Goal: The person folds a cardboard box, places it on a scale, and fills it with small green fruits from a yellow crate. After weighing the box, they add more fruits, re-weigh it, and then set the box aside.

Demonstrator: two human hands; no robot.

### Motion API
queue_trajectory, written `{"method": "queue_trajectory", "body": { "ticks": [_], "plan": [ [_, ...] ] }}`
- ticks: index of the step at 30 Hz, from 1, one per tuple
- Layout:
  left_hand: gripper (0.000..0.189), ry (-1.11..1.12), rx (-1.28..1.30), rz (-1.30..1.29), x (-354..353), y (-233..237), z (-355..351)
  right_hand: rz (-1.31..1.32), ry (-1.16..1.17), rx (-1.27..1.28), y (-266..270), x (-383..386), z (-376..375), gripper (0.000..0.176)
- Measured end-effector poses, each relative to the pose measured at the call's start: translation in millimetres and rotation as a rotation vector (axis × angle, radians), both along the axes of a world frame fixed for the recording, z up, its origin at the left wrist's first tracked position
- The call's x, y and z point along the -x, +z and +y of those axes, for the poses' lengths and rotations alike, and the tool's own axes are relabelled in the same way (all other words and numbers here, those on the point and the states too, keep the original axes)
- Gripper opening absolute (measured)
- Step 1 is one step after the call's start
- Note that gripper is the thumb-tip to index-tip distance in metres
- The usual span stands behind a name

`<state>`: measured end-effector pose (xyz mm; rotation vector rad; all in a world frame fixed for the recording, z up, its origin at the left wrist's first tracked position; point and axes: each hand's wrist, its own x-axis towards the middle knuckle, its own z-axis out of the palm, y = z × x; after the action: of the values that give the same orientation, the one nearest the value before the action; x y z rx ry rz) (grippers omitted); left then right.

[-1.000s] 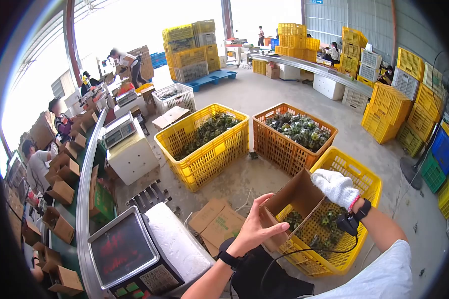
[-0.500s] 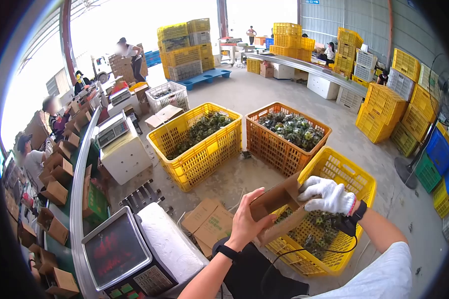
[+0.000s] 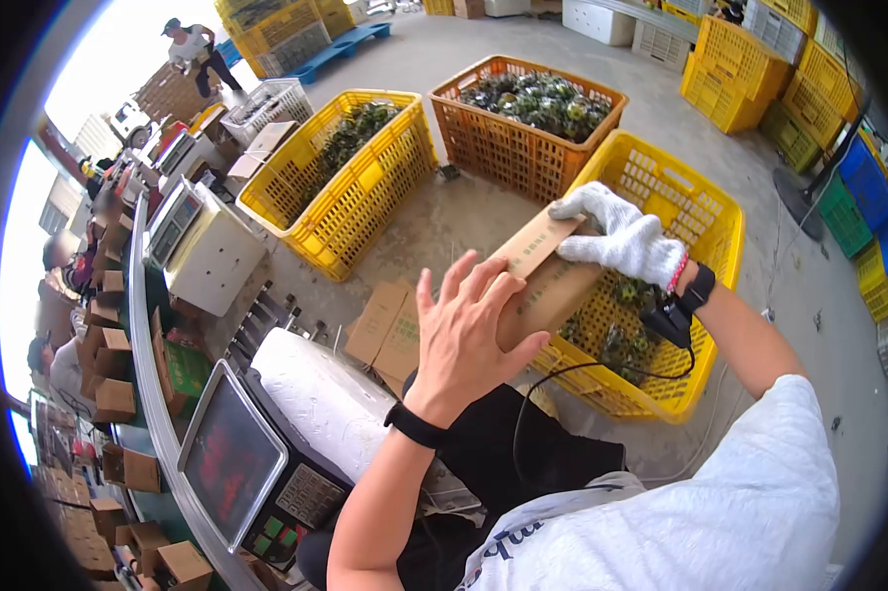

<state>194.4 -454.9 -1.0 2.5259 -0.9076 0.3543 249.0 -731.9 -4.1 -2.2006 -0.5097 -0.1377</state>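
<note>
A brown cardboard box (image 3: 542, 295) with green print is held above a yellow crate (image 3: 695, 197) containing dark green bundles. My right hand (image 3: 621, 234), in a white glove, grips the box at its far right end. My bare left hand (image 3: 473, 320) lies against the near left side of the box, fingers spread over its top. The box's top panel looks folded over. Below and left of the box, flattened cardboard (image 3: 385, 325) lies on the floor.
A scale (image 3: 237, 453) and a white foam block (image 3: 321, 394) stand at lower left, beside a conveyor (image 3: 153, 345) with open boxes. Ahead are a yellow crate (image 3: 365, 187) and an orange crate (image 3: 513, 138). A person (image 3: 199, 54) stands at upper left.
The open box has turned and its top now looks folded down. My left hand has gone from gripping its side to lying spread on it. The view has tilted downward.
</note>
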Motion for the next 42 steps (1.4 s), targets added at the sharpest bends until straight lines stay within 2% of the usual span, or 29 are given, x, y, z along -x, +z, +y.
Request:
{"method": "queue_trajectory", "body": {
  "ticks": [1, 2, 3, 5, 6, 7, 9, 11, 13, 14, 15, 18, 19, 22, 24, 27, 29, 30, 31, 33, 35, 37, 38, 39, 40, 41, 42],
  "plan": [
    [0.071, 0.032, -0.12, 0.008, 2.4, 8.9, -5.1, -0.023, 0.006, 0.092, 5.2, -0.1, -0.2, 0.041],
    [0.071, 0.011, -0.126, 0.027, -1.7, 3.5, -9.1, -0.001, 0.024, 0.108, 8.0, -1.7, -2.0, 0.043],
    [0.08, 0.014, -0.09, 0.022, -4.4, -5.5, -11.4, 0.028, 0.043, 0.122, 7.3, -1.3, -5.0, 0.045],
    [0.102, 0.026, -0.095, 0.033, -5.3, -7.8, -11.8, 0.075, 0.166, 0.016, 4.4, -3.8, -19.4, 0.046],
    [0.104, 0.028, -0.161, 0.056, -5.0, -4.0, -13.9, 0.298, 0.221, -0.281, -1.0, -4.9, -28.4, 0.038],
    [0.105, 0.035, -0.226, 0.082, -3.4, -2.5, -16.2, 0.312, 0.199, -0.345, -4.6, -6.1, -42.8, 0.04],
    [0.104, 0.037, -0.212, 0.113, -8.1, -2.5, -20.3, 0.415, -0.103, -0.49, -50.3, -17.4, -90.2, 0.047],
    [0.103, 0.041, -0.201, 0.125, -20.2, -1.1, -35.0, 0.457, -0.51, -0.232, -104.4, -33.4, -146.1, 0.055],
    [0.102, 0.015, 0.034, 0.119, -35.7, -2.9, -61.0, 0.547, -0.744, 0.15, -174.1, -39.6, -218.7, 0.067],
    [0.103, -0.002, 0.063, 0.188, -44.1, -7.0, -79.2, 0.637, -0.834, 0.233, -219.1, -39.2, -250.7, 0.076],
    [0.101, -0.041, 0.077, 0.223, -55.4, -17.4, -99.8, 0.728, -0.92, 0.32, -251.2, -38.1, -274.7, 0.085],
    [0.101, -0.136, 0.013, 0.387, -84.2, -66.9, -160.8, 0.919, -0.978, 0.452, -301.7, -31.2, -309.1, 0.091],
    [0.101, -0.171, -0.012, 0.445, -94.4, -89.4, -177.4, 0.966, -1.001, 0.455, -297.8, -28.5, -303.4, 0.091],
    [0.104, -0.173, -0.142, 0.601, -121.2, -145.6, -211.2, 1.008, -0.982, 0.475, -295.4, -32.8, -294.6, 0.089],
    [0.106, -0.162, -0.183, 0.667, -133.3, -180.1, -223.9, 1.021, -0.988, 0.422, -324.5, -43.4, -309.6, 0.09],
    [0.111, -0.04, -0.111, 0.821, -139.3, -231.1, -229.1, 0.988, -0.987, 0.33, -364.1, -46.2, -329.7, 0.091],
    [0.11, 0.134, 0.101, 1.092, -140.2, -250.4, -235.2, 0.997, -1.046, 0.317, -364.5, -43.1, -313.9, 0.089],
    [0.11, 0.198, 0.058, 1.245, -143.8, -254.4, -239.2, 0.921, -1.075, 0.293, -357.6, -40.7, -302.3, 0.087],
    [0.11, 0.197, 0.058, 1.259, -141.7, -270.3, -240.3, 0.847, -1.105, 0.265, -355.3, -35.9, -297.1, 0.085],
    [0.113, 0.319, 0.157, 1.472, -135.4, -315.0, -240.6, 0.674, -1.041, 0.283, -383.9, -32.8, -300.9, 0.07],
    [0.117, 0.297, 0.164, 1.529, -128.1, -315.2, -242.3, 0.645, -0.891, 0.277, -383.9, -36.9, -290.7, 0.065],
    [0.119, 0.349, 0.285, 1.685, -122.9, -301.1, -247.0, 0.648, -0.775, 0.23, -399.0, -42.7, -278.1, 0.067],
    [0.119, 0.392, 0.295, 1.721, -124.2, -301.5, -245.8, 0.706, -0.739, 0.196, -405.5, -44.2, -275.7, 0.074],
    [0.119, 0.398, 0.3, 1.73, -125.8, -301.1, -241.1, 0.712, -0.732, 0.203, -412.6, -48.2, -271.6, 0.074],
    [0.12, 0.37, 0.371, 1.822, -129.7, -298.2, -236.5, 0.899, -0.828, -0.218, -428.0, -54.7, -269.8, 0.071],
    [0.122, 0.335, 0.445, 1.912, -132.8, -295.7, -234.0, 0.89, -0.707, -0.365, -466.0, -53.9, -269.1, 0.066],
    [0.118, 0.505, 0.527, 1.894, -130.9, -294.8, -231.3, 0.892, -0.583, -0.517, -503.8, -52.8, -268.3, 0.063]
  ]
}}
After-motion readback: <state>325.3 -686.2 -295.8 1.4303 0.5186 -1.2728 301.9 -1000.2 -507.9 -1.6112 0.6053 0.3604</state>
